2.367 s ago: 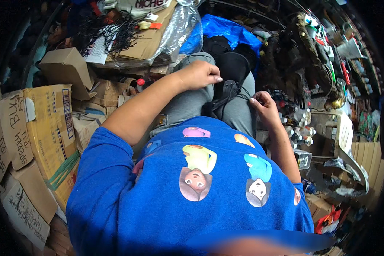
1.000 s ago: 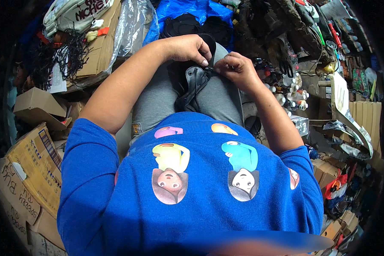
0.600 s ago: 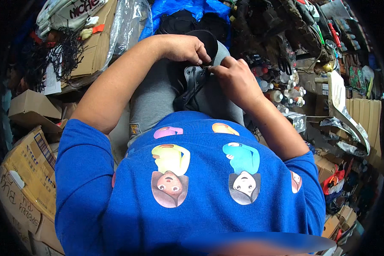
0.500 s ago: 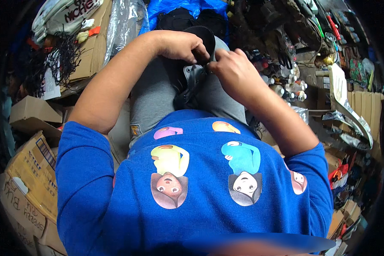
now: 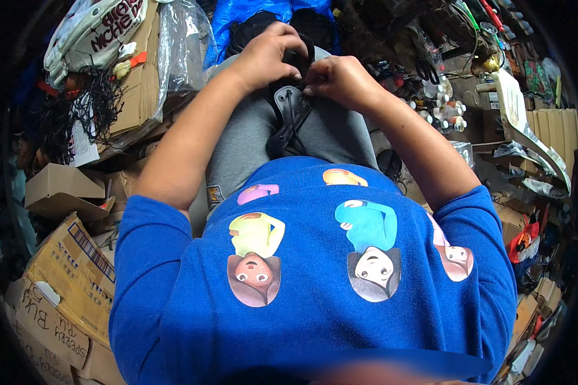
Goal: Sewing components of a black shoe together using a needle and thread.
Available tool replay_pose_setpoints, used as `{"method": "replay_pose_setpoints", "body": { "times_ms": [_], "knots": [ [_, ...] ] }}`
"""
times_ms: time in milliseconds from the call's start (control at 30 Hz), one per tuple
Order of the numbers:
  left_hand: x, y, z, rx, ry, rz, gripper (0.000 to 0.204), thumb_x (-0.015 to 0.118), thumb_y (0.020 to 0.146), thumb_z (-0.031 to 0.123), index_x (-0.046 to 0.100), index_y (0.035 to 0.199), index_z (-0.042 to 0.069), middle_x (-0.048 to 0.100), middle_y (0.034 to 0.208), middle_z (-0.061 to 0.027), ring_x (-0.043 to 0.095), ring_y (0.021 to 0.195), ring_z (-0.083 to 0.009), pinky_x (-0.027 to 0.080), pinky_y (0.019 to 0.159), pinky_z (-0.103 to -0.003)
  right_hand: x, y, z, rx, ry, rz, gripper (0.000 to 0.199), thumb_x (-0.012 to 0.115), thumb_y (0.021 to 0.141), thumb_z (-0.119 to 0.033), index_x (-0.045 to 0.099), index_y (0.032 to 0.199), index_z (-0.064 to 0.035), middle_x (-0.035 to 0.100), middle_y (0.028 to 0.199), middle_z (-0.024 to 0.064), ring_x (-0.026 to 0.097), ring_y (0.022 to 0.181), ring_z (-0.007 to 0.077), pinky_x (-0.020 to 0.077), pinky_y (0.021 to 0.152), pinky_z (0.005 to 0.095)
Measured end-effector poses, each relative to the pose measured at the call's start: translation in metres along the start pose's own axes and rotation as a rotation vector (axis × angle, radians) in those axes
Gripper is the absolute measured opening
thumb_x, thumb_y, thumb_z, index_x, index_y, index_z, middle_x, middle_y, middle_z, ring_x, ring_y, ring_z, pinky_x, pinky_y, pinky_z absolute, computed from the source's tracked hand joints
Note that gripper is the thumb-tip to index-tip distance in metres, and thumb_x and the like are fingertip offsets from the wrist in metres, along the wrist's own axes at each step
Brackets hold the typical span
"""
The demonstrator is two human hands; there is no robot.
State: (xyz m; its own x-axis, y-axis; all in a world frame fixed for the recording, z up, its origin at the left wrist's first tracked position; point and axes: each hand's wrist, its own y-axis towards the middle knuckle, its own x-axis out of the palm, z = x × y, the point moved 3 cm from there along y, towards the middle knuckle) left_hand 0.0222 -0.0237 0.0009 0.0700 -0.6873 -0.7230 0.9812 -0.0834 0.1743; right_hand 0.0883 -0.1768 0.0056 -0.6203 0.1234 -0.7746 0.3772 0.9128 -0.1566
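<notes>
One view only, worn on the head, looking steeply down the person's own front. The blue shirt fills the lower frame, very near the lens. Both forearms run up from the lower edge to the hands at top centre, over the lap. Fisheye bend curls the boxes left of the fingers toward the dark rim.

Two hands, one black shoe

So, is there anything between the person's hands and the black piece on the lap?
Nothing visible stands between them. The left hand and right hand both already touch the upper end of the black piece, which lies on the grey trousers.
</notes>
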Motion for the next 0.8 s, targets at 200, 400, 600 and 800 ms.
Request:
{"method": "replay_pose_setpoints", "body": {
  "times_ms": [200,400,600,800],
  "knots": [
    [-0.009,-0.068,0.003,-0.344,-0.048,0.145,0.036,0.068,0.079,0.018,0.059,0.112,0.008,0.060,0.096,-0.0138,0.059,0.102,-0.0263,0.045,0.089,-0.034,-0.009,-0.023,0.025,0.141,0.356,-0.049,0.026,0.062,0.089,-0.025,0.064,0.102,-0.0020,0.058,0.095,0.0036,0.055,0.090,0.0130,0.0439,0.082,0.0285],
    [-0.054,-0.096,-0.006,-0.487,0.229,-0.261,0.026,0.061,0.086,0.024,0.064,0.090,-0.001,0.058,0.079,-0.0117,0.057,0.078,-0.0235,0.046,0.073,-0.032,-0.004,-0.027,0.039,-0.056,0.129,0.154,0.023,0.072,0.077,-0.021,0.060,0.084,-0.0030,0.053,0.089,0.0082,0.056,0.085,0.0215,0.0458,0.074,0.0324],
    [-0.038,-0.061,0.002,-0.400,-1.497,0.416,0.035,0.049,0.095,0.032,0.057,0.075,0.003,0.057,0.080,-0.0077,0.055,0.091,-0.0241,0.037,0.094,-0.040,0.010,0.003,0.070,0.247,1.924,0.421,0.035,0.045,0.096,-0.034,0.059,0.091,-0.0027,0.062,0.091,0.0119,0.060,0.089,0.0253,0.0450,0.090,0.0415],
    [-0.011,-0.075,-0.027,-0.416,-1.895,0.343,0.043,0.044,0.097,0.034,0.035,0.059,0.015,0.032,0.057,0.0005,0.031,0.053,-0.0140,0.036,0.068,-0.032,0.009,-0.023,0.068,0.246,1.903,0.102,0.045,0.040,0.098,-0.036,0.035,0.060,-0.0134,0.026,0.050,-0.0010,0.026,0.045,0.0127,0.0359,0.064,0.0328]
  ]
}}
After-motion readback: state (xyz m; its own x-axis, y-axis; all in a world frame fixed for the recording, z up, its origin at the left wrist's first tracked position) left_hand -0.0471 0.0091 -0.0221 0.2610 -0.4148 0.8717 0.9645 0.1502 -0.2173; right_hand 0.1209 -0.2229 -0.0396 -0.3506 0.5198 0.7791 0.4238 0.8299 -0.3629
